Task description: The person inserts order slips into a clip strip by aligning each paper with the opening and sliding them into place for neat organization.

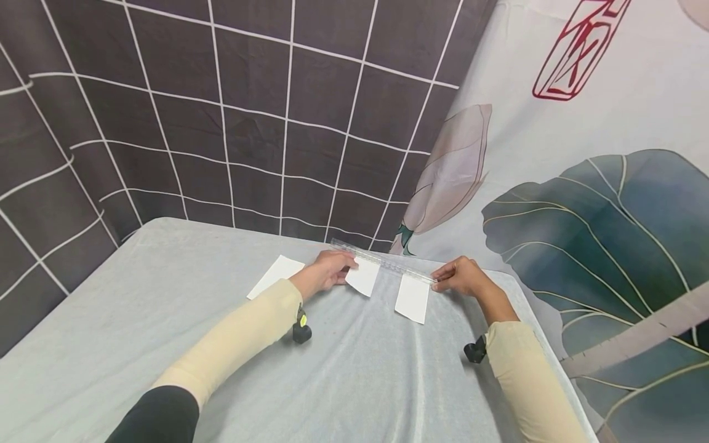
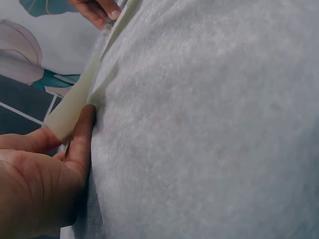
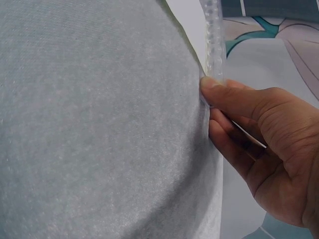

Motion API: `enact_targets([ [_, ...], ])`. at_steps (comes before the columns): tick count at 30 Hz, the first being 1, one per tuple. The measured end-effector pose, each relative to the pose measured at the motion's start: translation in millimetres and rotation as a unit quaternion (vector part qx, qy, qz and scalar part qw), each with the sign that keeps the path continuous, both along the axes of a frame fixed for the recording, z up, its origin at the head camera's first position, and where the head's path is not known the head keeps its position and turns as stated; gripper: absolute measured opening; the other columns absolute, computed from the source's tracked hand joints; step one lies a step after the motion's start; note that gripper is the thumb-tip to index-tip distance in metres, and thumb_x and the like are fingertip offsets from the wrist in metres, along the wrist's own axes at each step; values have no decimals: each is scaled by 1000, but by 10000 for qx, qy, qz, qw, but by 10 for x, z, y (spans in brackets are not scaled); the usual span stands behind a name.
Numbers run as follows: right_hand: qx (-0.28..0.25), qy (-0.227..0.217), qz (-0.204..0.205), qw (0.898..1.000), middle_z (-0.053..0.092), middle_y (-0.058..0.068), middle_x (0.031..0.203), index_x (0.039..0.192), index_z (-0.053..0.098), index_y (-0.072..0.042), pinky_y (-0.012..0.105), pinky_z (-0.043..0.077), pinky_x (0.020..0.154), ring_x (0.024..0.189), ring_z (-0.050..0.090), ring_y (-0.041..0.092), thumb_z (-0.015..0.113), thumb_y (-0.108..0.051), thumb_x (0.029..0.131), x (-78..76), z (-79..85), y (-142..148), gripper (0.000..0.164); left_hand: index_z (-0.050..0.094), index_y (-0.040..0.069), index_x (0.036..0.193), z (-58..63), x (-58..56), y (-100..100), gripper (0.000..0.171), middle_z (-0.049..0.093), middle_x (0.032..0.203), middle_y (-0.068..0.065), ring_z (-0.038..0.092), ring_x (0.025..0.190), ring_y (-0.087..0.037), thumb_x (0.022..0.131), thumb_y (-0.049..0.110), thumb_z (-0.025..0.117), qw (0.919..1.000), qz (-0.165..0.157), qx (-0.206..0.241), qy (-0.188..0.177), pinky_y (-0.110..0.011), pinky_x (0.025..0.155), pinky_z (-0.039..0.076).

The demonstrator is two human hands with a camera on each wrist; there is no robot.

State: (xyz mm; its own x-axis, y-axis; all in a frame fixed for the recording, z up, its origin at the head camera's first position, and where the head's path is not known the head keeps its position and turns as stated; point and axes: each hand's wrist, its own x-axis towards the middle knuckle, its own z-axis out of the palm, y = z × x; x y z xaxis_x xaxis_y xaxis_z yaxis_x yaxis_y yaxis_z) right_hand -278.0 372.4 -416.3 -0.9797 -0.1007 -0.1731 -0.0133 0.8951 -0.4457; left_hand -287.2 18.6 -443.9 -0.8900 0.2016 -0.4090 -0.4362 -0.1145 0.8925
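Currently, the left hand (image 1: 328,271) is pinching a white card (image 1: 364,278) at its upper corner, while the right hand (image 1: 461,275) is gripping one end of a clear strip (image 1: 391,266) that is running between both hands. A second card (image 1: 412,299) is sitting just left of the right hand, alongside the strip; a third card (image 1: 276,274) is lying left of the left hand. Whether the left hand is also catching the strip, I cannot tell. Handling these well is likely demanding light, even pressure, without bending strip or cards.
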Motion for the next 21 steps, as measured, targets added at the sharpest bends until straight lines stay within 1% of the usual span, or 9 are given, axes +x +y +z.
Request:
enact_targets([
  [4, -7, -18, -9, 10000, 88, 14, 111, 116, 89, -6, 50, 68, 95, 110, 81, 32, 97, -17, 89, -6, -1, 1, 30, 62, -2, 157, -3, 24, 21, 60, 71, 146, -26, 79, 103, -27, 98, -11, 67, 9999, -113, -71, 24, -47, 114, 67],
  [8, -16, -30, -26, 10000, 88, 13, 111, 116, 89, -6, 49, 67, 95, 110, 81, 32, 97, -17, 89, -11, -4, 0, 30, 61, -1, 158, -26, 39, 37, 64, 69, 151, -28, 80, 119, -34, 95, -14, 66, 9999, -88, -91, 57, -45, 113, 67],
  [10, -24, -40, -30, 10000, 88, 13, 111, 116, 89, -7, 48, 67, 94, 110, 81, 32, 97, -17, 89, -13, -8, 1, 30, 62, 0, 157, -39, 44, 43, 64, 69, 152, -28, 80, 122, -34, 95, -15, 67, 9999, -41, -104, 72, -43, 111, 68],
  [12, -40, -55, -43, 10000, 88, 13, 111, 116, 89, -7, 47, 67, 94, 111, 81, 32, 97, -17, 89, -14, -12, 1, 29, 63, 0, 156, -48, 48, 47, 64, 70, 152, -27, 80, 119, -33, 95, -15, 67, 9999, -1, -96, 72, -41, 108, 70],
  [17, -60, -91, -42, 9999, 88, 13, 112, 116, 89, -7, 48, 68, 95, 112, 81, 33, 96, -17, 90, -10, -8, 1, 29, 66, -1, 152, -58, 56, 55, 60, 71, 150, -27, 79, 101, -23, 94, -15, 68, 9999, 71, -58, 94, -34, 96, 72],
  [21, -53, -83, -35, 9999, 88, 13, 113, 117, 89, -7, 50, 69, 97, 114, 81, 34, 96, -17, 90, -8, -5, 4, 29, 67, -3, 149, -54, 57, 65, 56, 72, 149, -26, 77, 98, -21, 94, -15, 68, 9998, 93, -44, 146, -33, 94, 72],
])
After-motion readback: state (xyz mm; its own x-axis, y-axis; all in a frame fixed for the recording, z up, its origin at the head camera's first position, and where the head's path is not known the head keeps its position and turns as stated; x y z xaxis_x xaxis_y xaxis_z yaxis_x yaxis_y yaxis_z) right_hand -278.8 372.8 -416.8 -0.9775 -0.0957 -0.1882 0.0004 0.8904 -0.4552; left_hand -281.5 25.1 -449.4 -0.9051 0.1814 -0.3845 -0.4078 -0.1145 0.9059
